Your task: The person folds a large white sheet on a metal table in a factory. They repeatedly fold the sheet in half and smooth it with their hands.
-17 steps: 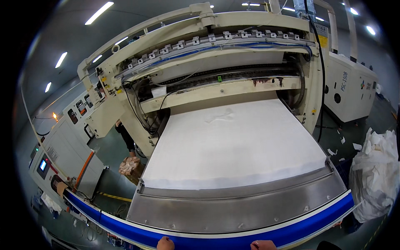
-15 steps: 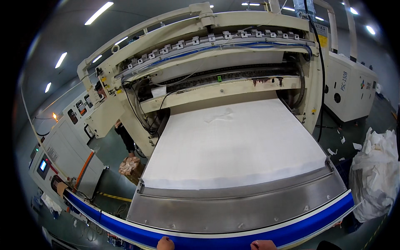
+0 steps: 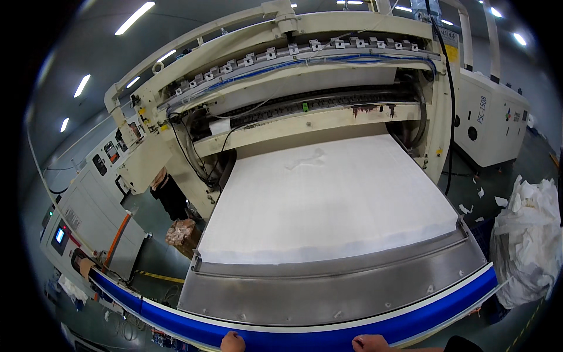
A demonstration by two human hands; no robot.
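At the bottom edge, my left hand (image 3: 233, 342) is curled into a fist by the near side of a blue belt (image 3: 328, 341). My right hand (image 3: 370, 344) lies farther right along the same belt, its fingers also folded in. Nothing sticks out of either fist, though both are partly cut off by the picture's edge. Beyond the belt slopes a bare metal plate (image 3: 328, 296). A wide white sheet (image 3: 334, 205) stretches from that plate back under the machine, with a small crumpled patch (image 3: 308, 158) near its far end. Neither hand touches the sheet.
The cream machine frame (image 3: 281, 132) spans the far side. A wrapped brown bundle (image 3: 183, 236) stands left of it, near a person in dark clothing (image 3: 169, 196). At right are a large bag of white scraps (image 3: 522, 252) and a white cabinet (image 3: 489, 120). A control cabinet (image 3: 97, 217) stands left.
The view has shifted slightly. The person behind the machine's left side shows more, with an arm and dark clothing now visible. My hands keep their places on the belt.
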